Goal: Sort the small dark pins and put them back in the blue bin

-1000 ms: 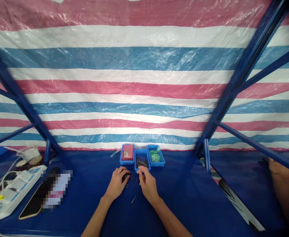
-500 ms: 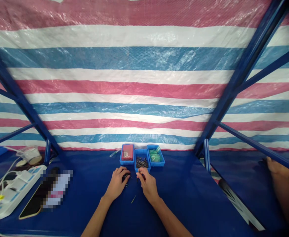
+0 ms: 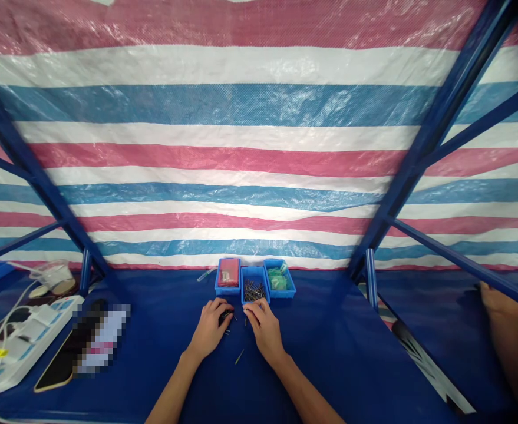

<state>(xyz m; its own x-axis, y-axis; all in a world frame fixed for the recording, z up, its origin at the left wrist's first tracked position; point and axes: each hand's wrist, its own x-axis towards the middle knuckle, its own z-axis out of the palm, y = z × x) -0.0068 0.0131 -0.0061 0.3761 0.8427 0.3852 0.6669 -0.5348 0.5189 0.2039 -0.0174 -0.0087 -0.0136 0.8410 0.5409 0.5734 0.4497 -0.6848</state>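
Observation:
My left hand (image 3: 210, 327) rests on the blue table, its fingers and thumb curled around several thin dark metal pieces (image 3: 226, 316) whose ends stick out. Just in front of the middle blue bin, my right hand (image 3: 263, 328) has its fingertips and thumb drawn together; whatever lies between them is too small to make out. That bin (image 3: 255, 270) holds many more of the thin metal pieces (image 3: 254, 291). One small piece (image 3: 245, 322) lies between my hands, and a slim yellow-green stick (image 3: 239, 357) lies nearer to me.
Beside the middle bin stand a left bin (image 3: 227, 291) with red packets and a right bin (image 3: 289, 292) with green bags. A clear narrow packet (image 3: 205, 274) lies further left. A power strip (image 3: 29, 344) and a phone (image 3: 59, 359) occupy the left side. Another person's arm (image 3: 506, 324) is at far right.
My right hand's fingers have shifted slightly, lowering at the front edge of the middle bin. My left hand has stayed in place around the metal pieces.

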